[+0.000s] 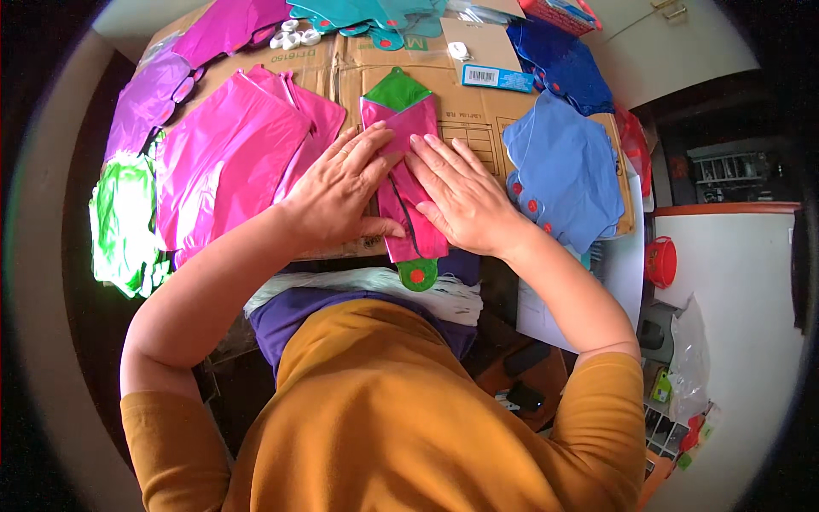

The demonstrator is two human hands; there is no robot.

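Note:
A narrow folded pink foil piece (pixel 408 229) lies lengthwise before me on the cardboard. It has a green pointed top (pixel 397 90), a dark line down its front and a green rounded tab (pixel 417 275) with a red dot at its near end. My left hand (pixel 345 183) rests flat on its left side, fingers stretched. From the right, my right hand (pixel 461 192) lies flat on it, fingers slightly spread. The palms hide part of the foil. Nearest to my left hand is a stack of larger pink foil sheets (pixel 235 158).
Cardboard (pixel 320 72) covers the work surface. Around it lie purple foil (pixel 149 107), bright green foil (pixel 124 222), teal pieces (pixel 367 13), light blue pieces (pixel 567 171) and dark blue pieces (pixel 563 64). A blue-and-white box (pixel 497 78) lies beyond my right hand. White strings (pixel 358 290) cross my lap.

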